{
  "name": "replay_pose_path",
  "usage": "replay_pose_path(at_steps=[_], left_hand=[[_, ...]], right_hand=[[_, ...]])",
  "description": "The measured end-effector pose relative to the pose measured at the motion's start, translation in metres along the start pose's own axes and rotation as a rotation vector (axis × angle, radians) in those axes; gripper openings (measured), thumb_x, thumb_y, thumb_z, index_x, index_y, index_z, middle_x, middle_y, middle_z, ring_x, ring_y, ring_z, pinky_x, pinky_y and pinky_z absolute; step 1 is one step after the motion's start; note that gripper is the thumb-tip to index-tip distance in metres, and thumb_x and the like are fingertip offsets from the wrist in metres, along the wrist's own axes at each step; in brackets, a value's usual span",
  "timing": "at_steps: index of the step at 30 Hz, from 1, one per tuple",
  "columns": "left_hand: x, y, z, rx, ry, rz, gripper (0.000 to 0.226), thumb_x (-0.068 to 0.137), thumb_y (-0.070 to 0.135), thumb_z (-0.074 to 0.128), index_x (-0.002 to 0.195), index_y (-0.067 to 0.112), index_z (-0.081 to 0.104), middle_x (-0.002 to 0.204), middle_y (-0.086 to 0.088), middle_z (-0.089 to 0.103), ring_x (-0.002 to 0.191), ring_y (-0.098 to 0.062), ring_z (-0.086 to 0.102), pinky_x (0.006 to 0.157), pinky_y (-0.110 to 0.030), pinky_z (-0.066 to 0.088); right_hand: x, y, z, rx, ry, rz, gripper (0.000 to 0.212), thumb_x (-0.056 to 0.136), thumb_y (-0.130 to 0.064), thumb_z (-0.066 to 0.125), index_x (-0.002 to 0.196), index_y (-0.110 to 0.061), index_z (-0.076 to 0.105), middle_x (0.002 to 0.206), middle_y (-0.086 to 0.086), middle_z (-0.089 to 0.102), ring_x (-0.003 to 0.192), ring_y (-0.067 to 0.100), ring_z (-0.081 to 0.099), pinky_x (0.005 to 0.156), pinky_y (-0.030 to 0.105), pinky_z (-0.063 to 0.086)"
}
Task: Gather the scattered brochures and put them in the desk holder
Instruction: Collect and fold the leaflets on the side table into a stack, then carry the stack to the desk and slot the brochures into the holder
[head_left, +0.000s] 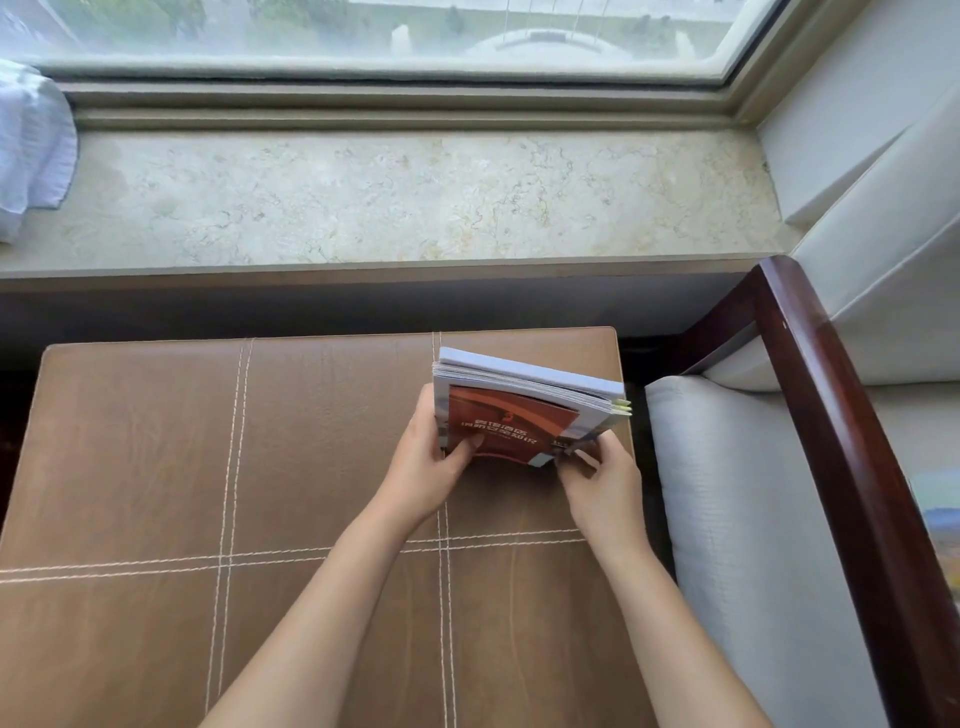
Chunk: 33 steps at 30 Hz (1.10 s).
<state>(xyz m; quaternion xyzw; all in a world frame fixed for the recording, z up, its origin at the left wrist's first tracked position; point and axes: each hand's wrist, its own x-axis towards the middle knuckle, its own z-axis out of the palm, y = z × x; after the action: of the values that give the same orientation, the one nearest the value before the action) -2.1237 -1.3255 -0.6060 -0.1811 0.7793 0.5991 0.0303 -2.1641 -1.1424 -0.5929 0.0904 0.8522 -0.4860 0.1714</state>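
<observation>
A stack of several brochures (519, 405) stands on edge on the brown leather ottoman (208, 467), near its far right corner. The front brochure has a red-orange cover with white lettering; white page edges show along the top. My left hand (426, 462) grips the stack's left side, thumb on the red cover. My right hand (602, 483) pinches the lower right corner of the stack. No desk holder is in view.
A marble windowsill (395, 202) runs behind the ottoman, with a white cloth (31, 145) at its left end. To the right stands an armchair with a pale cushion (737, 519) and a dark wooden armrest (852, 426). A colourful paper (940, 525) shows at the right edge.
</observation>
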Motion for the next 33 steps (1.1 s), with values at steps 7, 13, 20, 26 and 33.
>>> replay_pose_path(at_steps=[7,13,20,26,33], left_hand=[[0.005,-0.013,-0.003,0.08,-0.024,0.0,0.039,0.09,0.012,0.061,0.124,0.023,0.047,0.113,0.021,0.057,0.105,0.017,0.049,0.084,0.003,0.035],[-0.006,0.028,-0.024,-0.002,-0.127,-0.043,0.038,0.092,0.009,0.058,0.126,0.022,0.044,0.117,0.005,0.062,0.11,-0.01,0.058,0.093,-0.028,0.048],[-0.054,0.189,-0.068,-0.237,-0.4,0.034,0.041,0.096,0.012,0.051,0.135,0.02,0.039,0.131,-0.003,0.054,0.12,-0.012,0.055,0.095,-0.021,0.048],[-0.106,0.302,-0.054,-0.244,-0.5,0.031,0.039,0.095,0.014,0.052,0.132,0.023,0.04,0.126,-0.003,0.06,0.118,-0.019,0.058,0.096,-0.029,0.051],[-0.153,0.378,0.039,-0.253,-0.677,0.03,0.031,0.095,0.009,0.051,0.125,0.018,0.046,0.127,-0.007,0.057,0.111,-0.01,0.06,0.081,-0.019,0.053]], right_hand=[[0.007,0.01,0.001,0.124,-0.094,-0.007,0.042,0.08,-0.014,0.075,0.118,-0.022,0.06,0.111,-0.011,0.067,0.101,-0.002,0.061,0.071,-0.001,0.046],[0.004,-0.018,-0.021,0.123,-0.179,-0.058,0.024,0.08,-0.014,0.075,0.101,-0.024,0.067,0.095,-0.01,0.074,0.094,0.008,0.066,0.078,0.018,0.051],[-0.073,-0.131,-0.112,0.445,-0.267,-0.115,0.034,0.084,-0.016,0.07,0.116,-0.024,0.062,0.113,0.004,0.071,0.106,0.018,0.067,0.086,0.028,0.056],[-0.158,-0.193,-0.189,0.554,-0.09,-0.077,0.032,0.086,-0.019,0.068,0.116,-0.027,0.062,0.114,0.006,0.071,0.108,0.024,0.067,0.092,0.043,0.053],[-0.232,-0.19,-0.309,0.494,0.221,-0.01,0.022,0.084,-0.009,0.07,0.105,-0.009,0.061,0.104,0.016,0.072,0.097,0.028,0.07,0.092,0.046,0.054]])
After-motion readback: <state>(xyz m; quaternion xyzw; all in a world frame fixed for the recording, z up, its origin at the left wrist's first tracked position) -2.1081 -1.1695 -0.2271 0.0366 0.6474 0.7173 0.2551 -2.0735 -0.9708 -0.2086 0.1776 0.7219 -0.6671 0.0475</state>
